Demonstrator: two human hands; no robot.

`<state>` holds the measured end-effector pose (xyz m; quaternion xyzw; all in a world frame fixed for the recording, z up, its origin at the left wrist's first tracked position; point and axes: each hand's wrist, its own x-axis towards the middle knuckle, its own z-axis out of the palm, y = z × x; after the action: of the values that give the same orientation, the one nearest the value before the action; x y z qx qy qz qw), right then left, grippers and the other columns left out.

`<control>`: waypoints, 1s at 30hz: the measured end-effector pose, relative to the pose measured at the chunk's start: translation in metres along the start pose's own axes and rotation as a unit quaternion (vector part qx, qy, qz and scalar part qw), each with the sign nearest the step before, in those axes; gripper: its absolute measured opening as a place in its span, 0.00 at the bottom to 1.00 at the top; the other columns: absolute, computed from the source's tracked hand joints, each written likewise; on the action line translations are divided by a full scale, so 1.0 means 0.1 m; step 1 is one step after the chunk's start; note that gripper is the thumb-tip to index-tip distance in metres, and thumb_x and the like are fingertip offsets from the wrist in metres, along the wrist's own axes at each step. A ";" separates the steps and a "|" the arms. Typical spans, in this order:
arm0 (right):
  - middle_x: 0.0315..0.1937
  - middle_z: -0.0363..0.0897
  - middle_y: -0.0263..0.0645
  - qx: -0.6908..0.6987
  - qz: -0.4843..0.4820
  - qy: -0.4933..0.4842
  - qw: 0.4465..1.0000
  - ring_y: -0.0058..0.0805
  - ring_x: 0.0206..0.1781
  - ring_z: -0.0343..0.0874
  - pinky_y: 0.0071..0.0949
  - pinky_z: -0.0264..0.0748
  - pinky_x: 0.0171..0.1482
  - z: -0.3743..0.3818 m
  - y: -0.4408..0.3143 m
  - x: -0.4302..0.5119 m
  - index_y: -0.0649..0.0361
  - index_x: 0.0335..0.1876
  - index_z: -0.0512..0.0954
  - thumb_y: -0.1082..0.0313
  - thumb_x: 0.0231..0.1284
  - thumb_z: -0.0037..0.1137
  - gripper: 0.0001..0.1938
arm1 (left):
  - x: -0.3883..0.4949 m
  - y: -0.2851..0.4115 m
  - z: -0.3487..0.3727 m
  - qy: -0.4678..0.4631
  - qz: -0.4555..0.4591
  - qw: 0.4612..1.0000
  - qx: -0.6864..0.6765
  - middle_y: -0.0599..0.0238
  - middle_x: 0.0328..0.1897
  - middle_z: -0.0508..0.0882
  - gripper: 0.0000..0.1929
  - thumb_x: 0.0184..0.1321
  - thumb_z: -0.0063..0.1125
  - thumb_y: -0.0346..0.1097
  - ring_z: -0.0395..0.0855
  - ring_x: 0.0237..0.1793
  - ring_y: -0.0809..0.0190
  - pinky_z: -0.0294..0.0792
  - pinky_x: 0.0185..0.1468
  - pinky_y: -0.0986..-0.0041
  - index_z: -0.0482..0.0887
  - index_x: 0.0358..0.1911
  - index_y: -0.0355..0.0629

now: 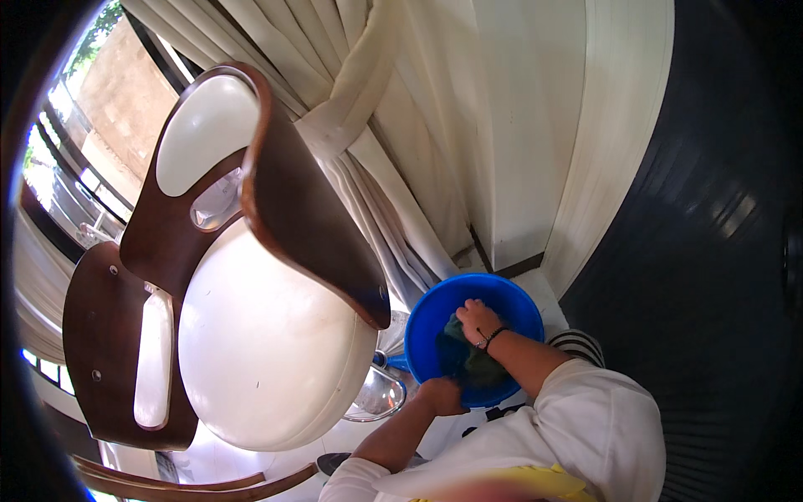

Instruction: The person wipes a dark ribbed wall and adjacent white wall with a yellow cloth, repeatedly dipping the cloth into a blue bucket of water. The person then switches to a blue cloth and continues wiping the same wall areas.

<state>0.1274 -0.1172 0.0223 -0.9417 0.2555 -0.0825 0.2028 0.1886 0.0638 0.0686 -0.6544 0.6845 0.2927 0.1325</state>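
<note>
A blue plastic basin (423,301) stands low in front of me, at the lower centre right. Inside it lies a dark green cloth (486,367), bunched up and partly in shadow. My right hand (477,321), with a dark bracelet and a chain at its wrist, reaches into the basin and grips the upper end of the cloth. On the near left rim rests my left hand (442,396); its fingers are partly hidden at the rim, so its grip is unclear.
A salon-style chair with a cream seat (270,332) and brown wooden back (295,182) stands to the left, its metal base (376,392) close beside the basin. Cream curtains (401,125) hang behind. A dark panelled surface (677,263) borders the right. A curved wooden rail (251,486) lies lower left.
</note>
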 end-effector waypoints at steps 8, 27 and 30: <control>0.50 0.74 0.48 0.143 0.241 -0.097 0.955 0.42 0.53 0.73 0.36 0.71 0.54 0.60 0.26 -0.14 0.53 0.49 0.76 0.69 0.57 0.47 0.14 | 0.05 -0.04 0.15 0.005 0.017 1.000 0.017 0.52 0.38 0.83 0.29 0.42 0.57 0.64 0.81 0.40 0.48 0.73 0.44 0.58 0.85 0.35 0.45; 0.47 0.76 0.49 -0.055 -0.052 -0.440 0.895 0.47 0.52 0.74 0.46 0.67 0.53 1.81 0.39 -0.77 0.54 0.53 0.74 0.49 0.60 0.41 0.23 | 0.02 0.05 0.14 -0.013 -0.024 0.998 0.048 0.58 0.46 0.81 0.29 0.45 0.55 0.65 0.79 0.47 0.52 0.71 0.50 0.62 0.83 0.42 0.52; 0.47 0.76 0.49 -0.069 -0.064 -0.423 0.901 0.48 0.52 0.73 0.46 0.67 0.53 2.23 0.64 -0.73 0.54 0.53 0.74 0.47 0.60 0.40 0.24 | 0.04 0.04 0.12 -0.013 -0.011 0.999 0.041 0.58 0.45 0.82 0.28 0.44 0.55 0.65 0.79 0.47 0.52 0.72 0.49 0.63 0.84 0.40 0.50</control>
<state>0.0941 -0.0542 -0.2104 -0.9141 0.0900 0.3280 0.2208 0.1821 0.0668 0.0576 -0.6518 0.6872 0.2713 0.1711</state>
